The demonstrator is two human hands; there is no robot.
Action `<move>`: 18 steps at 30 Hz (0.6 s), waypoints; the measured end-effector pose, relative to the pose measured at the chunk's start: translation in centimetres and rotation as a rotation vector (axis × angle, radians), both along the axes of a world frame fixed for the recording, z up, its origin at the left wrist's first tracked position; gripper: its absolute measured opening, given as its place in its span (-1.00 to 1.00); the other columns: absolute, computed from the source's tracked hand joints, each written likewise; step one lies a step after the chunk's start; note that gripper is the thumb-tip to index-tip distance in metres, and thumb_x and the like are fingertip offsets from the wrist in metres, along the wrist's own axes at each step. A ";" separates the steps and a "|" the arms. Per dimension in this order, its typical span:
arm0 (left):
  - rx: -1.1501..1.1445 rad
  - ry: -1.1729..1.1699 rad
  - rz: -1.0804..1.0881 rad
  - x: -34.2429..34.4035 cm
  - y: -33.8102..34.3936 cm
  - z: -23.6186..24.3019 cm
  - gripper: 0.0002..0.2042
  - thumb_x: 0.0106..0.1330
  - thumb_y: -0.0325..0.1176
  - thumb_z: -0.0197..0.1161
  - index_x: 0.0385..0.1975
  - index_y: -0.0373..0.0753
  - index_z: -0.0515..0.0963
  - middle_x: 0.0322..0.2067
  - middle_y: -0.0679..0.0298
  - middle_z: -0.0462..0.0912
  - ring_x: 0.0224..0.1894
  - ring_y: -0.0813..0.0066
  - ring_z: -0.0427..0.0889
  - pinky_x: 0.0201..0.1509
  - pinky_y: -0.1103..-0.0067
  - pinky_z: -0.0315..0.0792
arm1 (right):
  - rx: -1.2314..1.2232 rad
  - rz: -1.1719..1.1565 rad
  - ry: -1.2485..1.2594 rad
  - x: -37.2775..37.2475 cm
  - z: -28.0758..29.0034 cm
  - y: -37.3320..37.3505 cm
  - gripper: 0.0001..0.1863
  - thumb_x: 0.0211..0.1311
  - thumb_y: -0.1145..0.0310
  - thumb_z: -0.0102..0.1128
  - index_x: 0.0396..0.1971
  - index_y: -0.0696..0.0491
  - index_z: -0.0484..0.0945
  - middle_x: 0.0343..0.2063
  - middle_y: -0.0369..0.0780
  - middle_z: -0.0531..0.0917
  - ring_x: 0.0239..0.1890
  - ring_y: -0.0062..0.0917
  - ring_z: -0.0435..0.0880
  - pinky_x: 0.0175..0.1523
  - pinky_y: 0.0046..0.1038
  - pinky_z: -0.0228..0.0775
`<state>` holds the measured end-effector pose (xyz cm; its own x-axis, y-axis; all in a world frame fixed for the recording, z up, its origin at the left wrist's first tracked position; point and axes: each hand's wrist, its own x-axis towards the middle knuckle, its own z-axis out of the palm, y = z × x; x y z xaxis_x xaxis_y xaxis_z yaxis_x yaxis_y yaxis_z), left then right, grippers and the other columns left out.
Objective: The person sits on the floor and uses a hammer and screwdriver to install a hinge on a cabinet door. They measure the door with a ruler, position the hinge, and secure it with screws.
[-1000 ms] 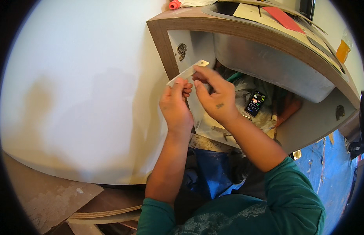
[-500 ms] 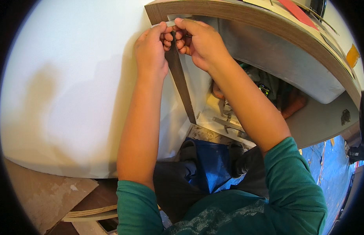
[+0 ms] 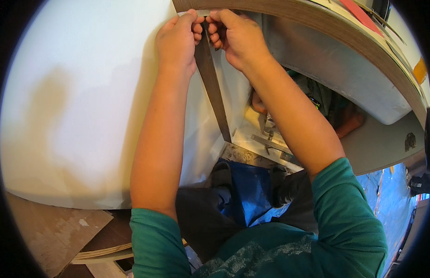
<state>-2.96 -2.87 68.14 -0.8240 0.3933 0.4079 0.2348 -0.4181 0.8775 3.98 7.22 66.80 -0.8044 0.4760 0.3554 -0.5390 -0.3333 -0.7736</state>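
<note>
Both my hands are raised at the far end of my reach, pinching a short, flat, pale strip [image 3: 203, 13] between thumbs and fingers. My left hand [image 3: 177, 44] is closed on its left end. On the right end my right hand [image 3: 243, 39] is closed the same way. Right behind the strip is the corner of a wood-grain brown cabinet frame, where its top rail [image 3: 298, 15] meets a narrow brown upright [image 3: 212, 81]. Whether the strip touches the frame, I cannot tell. The curled fingers hide its ends.
A white panel [image 3: 90, 102] stands at my left. A smooth grey basin underside [image 3: 330, 65] hangs within the cabinet, above metal tools [image 3: 273, 144] at its base. A person's arm [image 3: 351, 124] shows inside. Blue sheeting [image 3: 249, 185] covers the floor; boards [image 3: 62, 231] lie lower left.
The view has shifted slightly, so my hands, the strip and the cabinet corner appear higher in the picture. Both hands keep their pinch on the strip beside the corner.
</note>
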 end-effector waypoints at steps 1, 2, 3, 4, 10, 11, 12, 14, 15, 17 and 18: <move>0.001 0.010 -0.003 -0.1 0.1 0.0 -0.80 0.30 -0.29 0.17 -0.41 -0.32 0.55 -0.57 0.36 0.49 -0.52 0.58 0.38 -0.41 0.64 0.28 | 0.001 -0.005 0.006 -0.2 -0.1 0.1 -0.81 0.13 0.34 0.16 -0.52 0.17 0.53 -0.63 -0.28 0.51 -0.63 -0.59 0.42 -0.51 -0.55 0.24; 0.001 0.019 -0.003 -0.3 0.1 0.0 -0.80 0.30 -0.29 0.17 -0.42 -0.32 0.55 -0.57 0.36 0.49 -0.52 0.58 0.38 -0.41 0.64 0.28 | 0.000 -0.007 0.011 -0.2 0.1 0.1 -0.81 0.13 0.34 0.15 -0.53 0.17 0.53 -0.64 -0.27 0.51 -0.64 -0.59 0.41 -0.52 -0.54 0.23; 0.007 0.021 -0.006 -0.5 0.2 0.0 -0.80 0.30 -0.30 0.17 -0.43 -0.31 0.54 -0.57 0.36 0.49 -0.53 0.58 0.38 -0.42 0.64 0.28 | -0.001 -0.009 0.016 -0.3 0.3 0.0 -0.80 0.13 0.34 0.15 -0.55 0.17 0.52 -0.66 -0.27 0.50 -0.65 -0.58 0.41 -0.53 -0.54 0.22; 0.013 0.023 -0.010 -0.9 0.3 -0.1 -0.81 0.30 -0.30 0.17 -0.44 -0.31 0.54 -0.58 0.36 0.48 -0.54 0.59 0.38 -0.43 0.64 0.28 | -0.003 0.010 0.002 -0.3 0.4 0.0 -0.80 0.18 0.34 0.11 -0.55 0.14 0.51 -0.67 -0.29 0.49 -0.66 -0.60 0.39 -0.53 -0.56 0.21; -0.017 0.100 0.063 0.1 0.8 0.3 -0.77 0.31 -0.29 0.09 -0.55 -0.23 0.52 -0.65 0.36 0.49 -0.63 0.61 0.38 -0.51 0.64 0.24 | -0.024 0.039 -0.048 0.1 0.7 0.2 -0.78 0.26 0.32 0.04 -0.56 0.06 0.50 -0.69 -0.32 0.47 -0.69 -0.64 0.34 -0.56 -0.60 0.17; -0.029 0.096 0.075 0.2 0.8 0.2 -0.78 0.31 -0.29 0.09 -0.55 -0.23 0.52 -0.65 0.36 0.50 -0.62 0.61 0.38 -0.51 0.64 0.24 | -0.033 0.040 -0.058 -0.1 0.6 0.3 -0.78 0.27 0.32 0.04 -0.56 0.07 0.50 -0.69 -0.32 0.47 -0.69 -0.63 0.34 -0.57 -0.59 0.17; -0.034 0.090 0.085 0.3 0.8 0.0 -0.78 0.31 -0.30 0.09 -0.55 -0.23 0.52 -0.65 0.36 0.50 -0.62 0.61 0.38 -0.50 0.64 0.24 | -0.043 0.041 -0.068 -0.2 0.5 0.4 -0.77 0.27 0.32 0.03 -0.56 0.07 0.50 -0.69 -0.32 0.47 -0.69 -0.63 0.34 -0.57 -0.59 0.16; -0.041 0.081 0.105 0.4 0.9 -0.4 -0.78 0.30 -0.30 0.08 -0.56 -0.23 0.53 -0.65 0.36 0.50 -0.61 0.61 0.38 -0.50 0.64 0.24 | -0.059 0.033 -0.077 -0.4 0.1 0.5 -0.77 0.28 0.33 0.02 -0.56 0.07 0.49 -0.69 -0.32 0.47 -0.69 -0.63 0.34 -0.58 -0.59 0.16; -0.046 0.065 0.102 0.3 0.9 -0.7 -0.78 0.31 -0.30 0.08 -0.56 -0.23 0.53 -0.64 0.36 0.50 -0.61 0.62 0.38 -0.50 0.64 0.24 | -0.065 0.029 -0.080 -0.5 -0.1 0.6 -0.77 0.28 0.33 0.02 -0.56 0.07 0.49 -0.69 -0.32 0.46 -0.69 -0.63 0.34 -0.58 -0.59 0.16; -0.054 0.035 0.097 0.2 0.9 -1.3 -0.78 0.31 -0.30 0.08 -0.55 -0.22 0.53 -0.64 0.37 0.50 -0.61 0.62 0.38 -0.49 0.64 0.24 | -0.026 0.048 -0.086 -0.3 -0.8 0.6 -0.76 0.30 0.32 0.01 -0.55 0.07 0.49 -0.68 -0.32 0.46 -0.68 -0.64 0.35 -0.58 -0.60 0.17; -0.036 -0.018 0.086 -0.1 0.8 -2.0 -0.79 0.31 -0.31 0.11 -0.53 -0.25 0.53 -0.63 0.37 0.49 -0.60 0.61 0.38 -0.49 0.64 0.25 | -0.006 0.057 -0.087 -0.2 -1.2 0.6 -0.76 0.31 0.31 0.01 -0.55 0.06 0.49 -0.68 -0.32 0.46 -0.68 -0.64 0.35 -0.58 -0.60 0.17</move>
<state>-3.08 -2.04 66.16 -0.8624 0.3348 0.3796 0.2526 -0.3652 0.8960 3.75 7.80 65.63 -0.8581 0.4302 0.2804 -0.4499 -0.3666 -0.8144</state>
